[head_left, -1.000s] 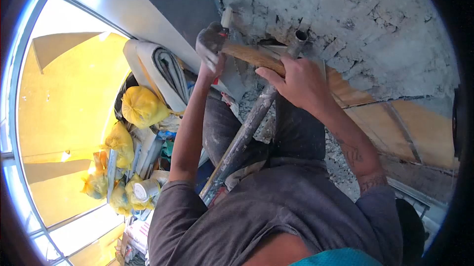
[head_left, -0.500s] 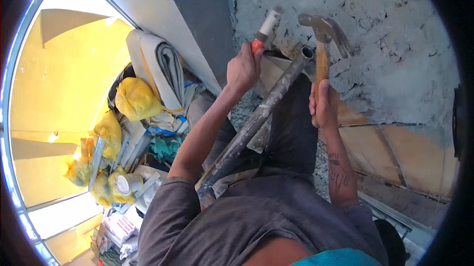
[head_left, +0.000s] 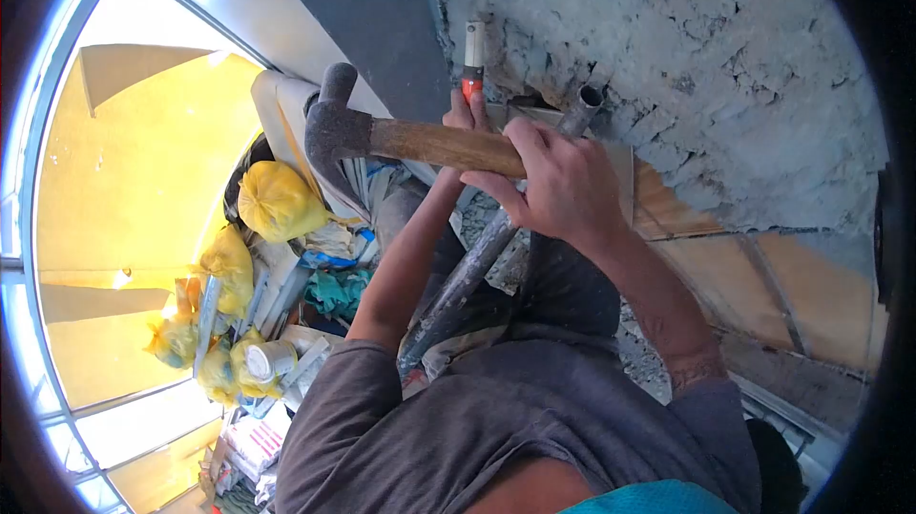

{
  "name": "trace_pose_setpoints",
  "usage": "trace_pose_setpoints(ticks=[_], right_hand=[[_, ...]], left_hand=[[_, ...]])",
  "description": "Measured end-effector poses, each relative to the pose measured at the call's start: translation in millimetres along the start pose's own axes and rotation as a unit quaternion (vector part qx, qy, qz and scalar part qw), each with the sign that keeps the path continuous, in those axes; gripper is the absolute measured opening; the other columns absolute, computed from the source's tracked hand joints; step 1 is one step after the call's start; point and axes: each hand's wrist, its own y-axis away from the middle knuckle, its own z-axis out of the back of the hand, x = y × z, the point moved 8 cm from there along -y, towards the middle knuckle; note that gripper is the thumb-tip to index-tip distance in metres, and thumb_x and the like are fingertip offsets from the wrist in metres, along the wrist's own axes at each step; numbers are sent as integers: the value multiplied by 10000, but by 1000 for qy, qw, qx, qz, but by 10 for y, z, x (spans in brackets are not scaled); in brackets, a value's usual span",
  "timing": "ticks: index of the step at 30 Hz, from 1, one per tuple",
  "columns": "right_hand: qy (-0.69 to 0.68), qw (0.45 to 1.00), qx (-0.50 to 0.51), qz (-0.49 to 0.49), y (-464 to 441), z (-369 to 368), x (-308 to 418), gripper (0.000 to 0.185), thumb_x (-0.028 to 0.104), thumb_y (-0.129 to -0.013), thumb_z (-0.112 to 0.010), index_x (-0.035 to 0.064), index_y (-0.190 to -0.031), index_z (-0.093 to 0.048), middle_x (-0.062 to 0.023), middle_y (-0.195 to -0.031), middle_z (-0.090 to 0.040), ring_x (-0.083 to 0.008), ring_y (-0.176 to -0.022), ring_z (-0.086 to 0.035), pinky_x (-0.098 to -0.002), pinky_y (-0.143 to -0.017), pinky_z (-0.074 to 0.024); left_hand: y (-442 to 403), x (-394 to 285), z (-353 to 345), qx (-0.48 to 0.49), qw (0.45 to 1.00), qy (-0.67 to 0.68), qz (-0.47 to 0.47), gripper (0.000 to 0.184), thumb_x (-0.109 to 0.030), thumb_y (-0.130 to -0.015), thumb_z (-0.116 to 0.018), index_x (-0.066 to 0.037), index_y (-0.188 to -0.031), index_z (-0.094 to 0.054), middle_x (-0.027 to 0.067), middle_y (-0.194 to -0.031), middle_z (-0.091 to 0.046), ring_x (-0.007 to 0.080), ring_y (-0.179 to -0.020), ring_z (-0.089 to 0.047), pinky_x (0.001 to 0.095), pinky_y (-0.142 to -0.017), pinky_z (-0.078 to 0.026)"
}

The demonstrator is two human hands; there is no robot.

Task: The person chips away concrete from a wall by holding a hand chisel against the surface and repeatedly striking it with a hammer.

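On my feed, using the metal pipe (head_left: 456, 280) as landmark: it runs at a slant, open end up by the rough grey wall (head_left: 725, 75), low end down by the grey shirt (head_left: 515, 409).

Right hand (head_left: 568, 180): clenched round the wooden handle of the hammer (head_left: 429, 145), in front of the pipe's upper part. Can't tell if the hand touches the pipe. Hammer lies nearly level, head well out to the left of the pipe, handle passing in front of the left hand.

Left hand (head_left: 465, 113): grasping the red end of a red-and-white tool (head_left: 473, 61), left of the pipe's open end. Tool is near upright, white part up toward the wall. Fingers partly hidden behind the handle; I can't tell if the tool's far tip touches the wall.

Left of the pipe, well apart: yellow bags (head_left: 277, 201), a white tub (head_left: 271, 361), teal cloth (head_left: 338, 293). The grey roll (head_left: 296, 113) is there too, partly behind the hammer head. Right of the pipe, below the wall: tan panels (head_left: 725, 275).
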Motion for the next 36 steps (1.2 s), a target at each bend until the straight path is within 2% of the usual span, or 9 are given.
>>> trace_pose_setpoints(ticks=[2, 5, 7, 12, 15, 25, 31, 32, 36], right_hand=[[46, 998, -10, 31, -78, -28, -56, 504, 519, -867, -636, 22, -932, -588, -169, -693, -651, -351, -619, -669, -424, -543, -532], [127, 985, 76, -85, -243, -208, -650, 559, 557, -889, -577, 2, -946, -600, -199, -686, -661, -366, -641, -679, -452, -558, -538], [163, 973, 106, -123, -319, -183, -917, 571, 564, -894, -562, -2, -955, -605, -214, -687, -661, -370, -661, -684, -463, -566, -540], [185, 963, 145, -135, -105, -27, -521, 577, 571, -879, -580, -3, -930, -601, -200, -666, -657, -370, -653, -681, -459, -555, -540], [135, 989, 61, 21, -68, 56, -158, 571, 576, -858, -608, 6, -895, -587, -168, -631, -642, -359, -602, -666, -438, -524, -533], [197, 960, 118, -159, -141, -87, -843, 570, 586, -855, -602, 19, -902, -579, -191, -650, -630, -367, -621, -660, -427, -527, -529], [52, 997, 35, 44, -8, -127, -618, 568, 581, -837, -622, 18, -894, -576, -208, -698, -635, -379, -639, -656, -459, -553, -520], [108, 990, 64, -65, -71, -216, -913, 569, 574, -857, -604, 6, -890, -599, -218, -691, -641, -378, -652, -661, -463, -560, -522], [179, 962, 124, -166, -273, -149, -951, 573, 538, -922, -531, -25, -883, -633, -224, -674, -645, -408, -638, -654, -489, -580, -517]], left_hand=[[-13, 124, 3, -6, 1000, 3, 27, 392, -418, -998, -423, -30, -957, -467, 257, -717, -622, 469, -706, -633, 533, -594, -456], [154, -345, -7, 50, 936, 19, -348, 373, -388, -990, -443, -17, -1013, -471, 287, -747, -627, 494, -744, -624, 556, -642, -458], [58, -203, -21, 70, 996, -54, -9, 336, -329, -975, -465, -7, -1063, -501, 307, -836, -640, 505, -822, -613, 557, -715, -465], [109, -117, -278, 44, 943, 145, -295, 369, -339, -991, -458, 15, -988, -563, 272, -760, -632, 446, -726, -640, 525, -659, -474], [-39, 85, -145, 32, 988, 153, 4, 418, -385, -999, -453, 12, -972, -580, 259, -734, -621, 388, -711, -655, 477, -629, -470], [-62, -64, -27, -11, 988, 102, -119, 503, -484, -1015, -361, -34, -1079, -577, 177, -796, -650, 330, -735, -648, 400, -636, -471], [-38, 27, -77, 51, 996, 74, 24, 503, -417, -1023, -337, 28, -1016, -572, 278, -874, -631, 475, -873, -618, 481, -702, -471], [-38, -137, -12, 7, 985, 85, -147, 499, -404, -1027, -336, 35, -992, -570, 264, -818, -627, 461, -828, -620, 484, -698, -464], [-205, 13, -87, 63, 996, 47, -49, 533, -455, -1022, -321, 26, -1036, -550, 155, -735, -624, 284, -694, -634, 386, -666, -464]])
